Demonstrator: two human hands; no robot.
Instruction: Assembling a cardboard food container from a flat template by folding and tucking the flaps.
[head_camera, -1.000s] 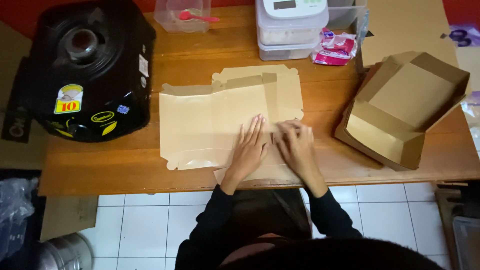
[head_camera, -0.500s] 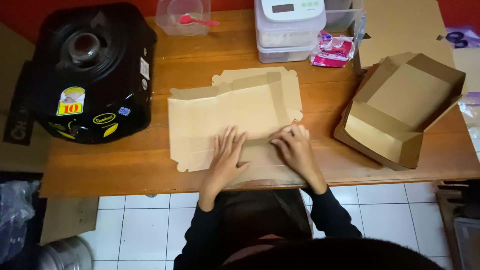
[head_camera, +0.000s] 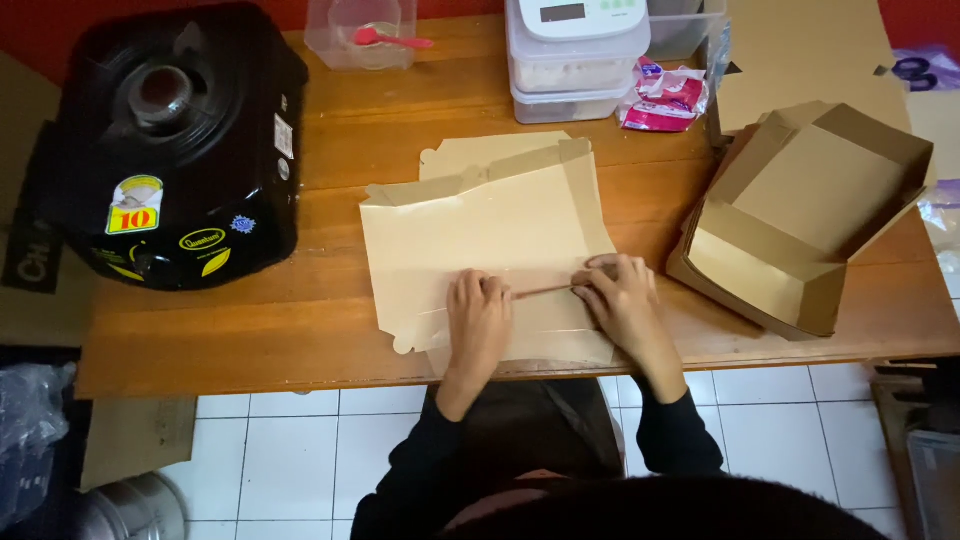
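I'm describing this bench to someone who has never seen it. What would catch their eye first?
Most likely the two hands at the table's near edge: the left hand and right hand press side by side on a flat tan cardboard blank in the middle of the wooden table. Next, the bulky black appliance at the far left, and the folded-up cardboard boxes nested on the right.

— Where does the view look from?
— From the person's head, almost straight down over the near edge of the wooden table (head_camera: 330, 330), with the top of the head at the bottom of the frame.
— How near?
— Fairly high: the table's full depth shows, and white floor tiles (head_camera: 290, 450) below the near edge.
— Any second view?
— Only this one.
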